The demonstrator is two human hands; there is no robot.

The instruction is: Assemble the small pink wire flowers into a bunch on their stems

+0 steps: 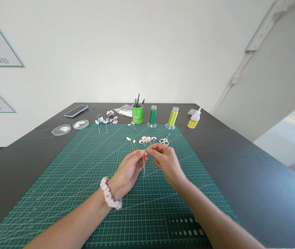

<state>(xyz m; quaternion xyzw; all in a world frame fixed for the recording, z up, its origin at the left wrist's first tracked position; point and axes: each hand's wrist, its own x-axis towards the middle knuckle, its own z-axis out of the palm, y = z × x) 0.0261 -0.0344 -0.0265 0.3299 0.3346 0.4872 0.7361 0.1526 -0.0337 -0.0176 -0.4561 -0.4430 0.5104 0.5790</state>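
A small bunch of pink flowers [147, 139] on thin stems rises just beyond my fingertips. My left hand [130, 167], with a pale scrunchie [108, 195] at its wrist, pinches the stems [144, 169], whose lower ends hang below the fingers. Close against it, my right hand [164, 160] is closed in a pinch at the top of the stems; whatever is between its fingertips is too small to make out. White-handled scissors [164, 141] lie just beyond my right hand. A white flower [128, 139] on a green stem rests left of the bunch.
On the green cutting mat [85, 180] and dark table [253, 180] stand a green thread spool [153, 117], a yellow-green spool [173, 118], a glue bottle [193, 119] and a green tin [137, 114] of tools. Leftward are blue flowers [102, 120], clear dishes [61, 130] and a phone [76, 111].
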